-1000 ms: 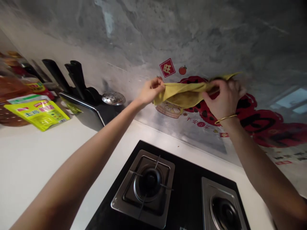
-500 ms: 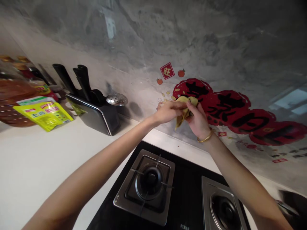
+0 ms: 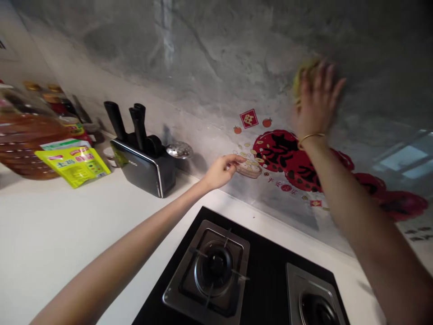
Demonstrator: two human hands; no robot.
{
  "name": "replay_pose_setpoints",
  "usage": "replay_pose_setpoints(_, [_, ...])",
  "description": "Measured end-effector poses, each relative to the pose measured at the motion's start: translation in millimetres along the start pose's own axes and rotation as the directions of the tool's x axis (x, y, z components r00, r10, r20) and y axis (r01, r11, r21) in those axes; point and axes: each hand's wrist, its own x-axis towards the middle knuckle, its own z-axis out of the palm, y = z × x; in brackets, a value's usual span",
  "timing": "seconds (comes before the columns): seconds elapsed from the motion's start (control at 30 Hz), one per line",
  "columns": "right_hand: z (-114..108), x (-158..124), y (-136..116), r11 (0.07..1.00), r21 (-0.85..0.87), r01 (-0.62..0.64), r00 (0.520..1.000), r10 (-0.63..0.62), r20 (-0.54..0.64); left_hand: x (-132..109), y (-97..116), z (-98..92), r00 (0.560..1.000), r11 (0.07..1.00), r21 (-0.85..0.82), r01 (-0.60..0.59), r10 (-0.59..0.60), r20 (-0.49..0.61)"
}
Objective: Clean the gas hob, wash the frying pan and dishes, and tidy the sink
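Observation:
My right hand [image 3: 316, 101], with a gold bangle on the wrist, is raised against the grey marbled wall [image 3: 203, 54]. It presses a folded yellow cloth [image 3: 302, 74] to the wall, fingers spread over it; the hand is blurred by motion. My left hand [image 3: 221, 170] hovers lower, near the wall just above the counter, next to the red sticker decoration [image 3: 284, 153]. Its fingers are loosely curled and hold nothing.
A black gas hob [image 3: 243, 275] with two burners lies below my arms. A black knife block [image 3: 144, 162] stands at the left by a metal lid [image 3: 179, 150]. Further left lie a yellow packet [image 3: 75, 164], an oil bottle [image 3: 27, 140] and jars on the white counter [image 3: 50, 234].
Both hands folded the yellow cloth together. Then the right hand carried it up the wall and the left hand let go and dropped away to the left.

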Motion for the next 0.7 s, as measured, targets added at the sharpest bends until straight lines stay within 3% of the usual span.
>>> replay_pose_setpoints(0.07, [32.5,-9.9,-47.9,0.994,0.055,0.090,0.993,-0.094,0.073,-4.8,-3.5,-9.1,0.999,0.999,0.021,0.028,-0.027,-0.036])
replay_pose_setpoints(0.13, [69.8,-35.8,-97.3,0.961,0.179,0.210,0.953,-0.242,0.180,-14.3,-12.1,-14.6,0.995,0.997,0.032,0.075,-0.073,-0.066])
replay_pose_setpoints(0.23, [120.7,-98.8,-154.1,0.863,0.398,0.311,0.805,-0.462,0.372,-37.0,-33.5,-12.8,0.982,0.982,0.042,0.182,-0.179,-0.067])
replay_pose_setpoints(0.33, [147.2,-159.3,-174.4,0.764,0.565,0.310,0.619,-0.614,0.490,-61.5,-59.9,-4.5,0.959,0.958,0.025,0.284,-0.284,-0.021])
replay_pose_setpoints(0.37, [148.1,-170.1,-172.1,0.739,0.601,0.305,0.581,-0.644,0.498,-68.4,-68.8,-2.2,0.950,0.950,0.012,0.312,-0.312,-0.005])
replay_pose_setpoints(0.4, [145.1,-173.4,-165.7,0.728,0.618,0.298,0.575,-0.653,0.493,-74.4,-77.4,-0.5,0.942,0.942,-0.003,0.335,-0.335,0.013])
replay_pose_setpoints(0.43, [138.5,-168.6,-156.3,0.738,0.610,0.287,0.611,-0.632,0.477,-79.6,-85.8,0.4,0.934,0.934,-0.018,0.357,-0.356,0.033])
replay_pose_setpoints(0.47, [129.1,-155.6,-145.0,0.769,0.581,0.268,0.682,-0.578,0.449,-84.0,-93.7,0.5,0.926,0.926,-0.033,0.377,-0.375,0.053])
replay_pose_setpoints(0.53, [106.7,-110.8,-122.7,0.867,0.465,0.179,0.879,-0.353,0.320,-91.3,-108.1,-0.6,0.908,0.907,-0.063,0.416,-0.411,0.082])
replay_pose_setpoints(0.57, [96.5,-83.7,-114.3,0.905,0.412,0.102,0.953,-0.208,0.221,-94.6,-114.3,-1.4,0.899,0.898,-0.074,0.435,-0.428,0.087])
replay_pose_setpoints(0.63, [84.5,-35.0,-108.1,0.929,0.371,-0.002,0.998,-0.024,0.066,-101.3,-124.3,-2.6,0.884,0.879,-0.090,0.467,-0.461,0.083])
replay_pose_setpoints(0.7, [89.0,-11.2,-119.2,0.938,0.337,-0.075,0.997,0.070,0.029,-108.7,-131.3,-2.6,0.866,0.858,-0.113,0.501,-0.494,0.085])
